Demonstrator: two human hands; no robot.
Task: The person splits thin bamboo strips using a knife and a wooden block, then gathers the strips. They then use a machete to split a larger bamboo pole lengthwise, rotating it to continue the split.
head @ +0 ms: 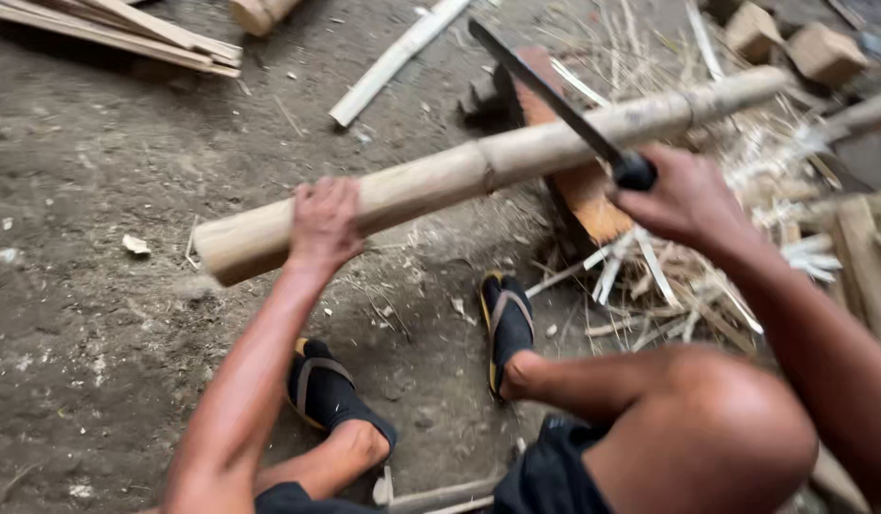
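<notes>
A long pale bamboo pole (516, 152) runs from lower left to upper right above the dirt ground. My left hand (323, 224) grips it near its thick left end. My right hand (683, 195) is closed on the black handle of a long dark blade (545, 86). The blade slants up and left across the pole and rests against its upper side. Under the pole's middle stands an orange-brown wooden block (588, 195). I am squatting, and my feet in black socks and sandals (507, 324) are planted on the ground below the pole.
A heap of bamboo strips and shavings (707, 276) covers the ground at right. Split bamboo slats (126, 33) lie at top left, a single split piece (393, 62) at top centre. Wooden blocks (826, 52) sit at top right. Packed dirt ground (88, 314) fills the left.
</notes>
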